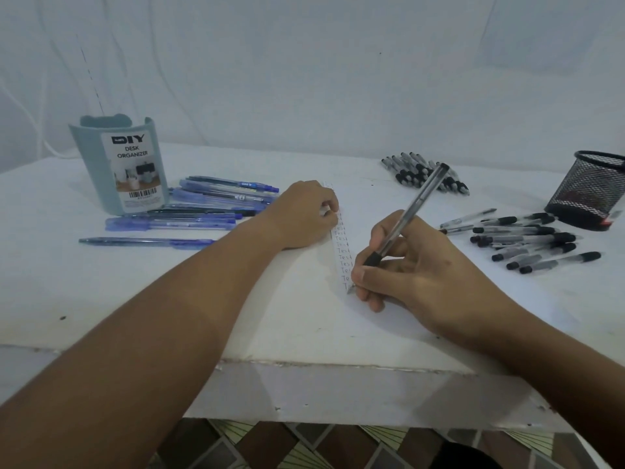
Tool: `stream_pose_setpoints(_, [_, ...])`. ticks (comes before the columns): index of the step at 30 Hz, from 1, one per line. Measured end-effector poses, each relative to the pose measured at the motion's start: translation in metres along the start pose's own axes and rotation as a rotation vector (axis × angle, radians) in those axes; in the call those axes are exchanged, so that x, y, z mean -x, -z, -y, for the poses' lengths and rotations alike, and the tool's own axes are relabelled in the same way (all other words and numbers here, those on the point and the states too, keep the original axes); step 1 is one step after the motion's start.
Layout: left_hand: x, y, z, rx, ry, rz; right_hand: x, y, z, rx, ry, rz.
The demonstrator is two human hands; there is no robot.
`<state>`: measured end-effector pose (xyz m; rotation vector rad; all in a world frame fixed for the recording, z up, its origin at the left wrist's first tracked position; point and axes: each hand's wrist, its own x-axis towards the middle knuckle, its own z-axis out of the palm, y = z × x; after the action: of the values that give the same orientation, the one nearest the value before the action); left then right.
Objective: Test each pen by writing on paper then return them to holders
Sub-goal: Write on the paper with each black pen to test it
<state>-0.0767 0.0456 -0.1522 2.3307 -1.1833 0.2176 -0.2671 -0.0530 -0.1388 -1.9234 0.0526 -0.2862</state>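
gripping a clear black-grip pen [407,216] near its lower end, the right hand [416,275] sits right of centre in the frame, fingers closed tight around the barrel. the pen slants up toward the upper right, and its tip touches the narrow paper strip [342,245] at the bottom of a column of small handwritten "test" words. the left hand [304,213] lies just above centre, loosely curled with its fingertips pressing the upper part of the strip against the white table [135,292]; it holds nothing else.

at the upper left of the frame stands a pale blue-grey desk organizer [118,164], upright, with a label reading "diy desk organizer". no pens show above its rim. just right of it and below it lie the blue pens [203,204], mostly side by side and running left to right, with one lone blue pen lying apart lower down.

at the right edge of the frame stands a black mesh holder [590,189], partly cut off. below and left of it a loose pile of black-capped pens [527,240] is scattered on the table. a second bundle of black pens [422,174] lies packed together at the upper centre right, partly behind the held pen's top.
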Motion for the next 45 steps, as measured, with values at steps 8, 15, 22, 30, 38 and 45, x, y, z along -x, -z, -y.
stream_pose_setpoints(8, [0.0003,-0.0005,0.0002,0.000,0.006,-0.009,-0.0008,-0.0005,-0.0005,-0.040,-0.010,-0.005])
stream_pose_setpoints(15, [0.0009,-0.0009,-0.0008,0.003,0.010,-0.010,-0.0014,0.0030,0.0001,-0.118,-0.020,-0.003])
stream_pose_setpoints(22, [0.0015,0.0003,-0.0011,-0.003,0.009,-0.004,-0.0011,0.0023,0.0016,-0.032,-0.005,0.025])
stream_pose_setpoints(30, [0.0017,0.0007,-0.0015,0.016,0.007,-0.009,-0.0019,0.0023,0.0002,-0.078,-0.005,0.004])
stream_pose_setpoints(38, [0.0020,0.0001,-0.0027,0.025,0.019,-0.015,-0.0020,0.0047,-0.0033,-0.180,-0.012,-0.035])
stream_pose_setpoints(45, [0.0018,0.0005,-0.0020,0.024,0.018,-0.016,-0.0016,0.0033,-0.0063,-0.066,0.026,-0.051])
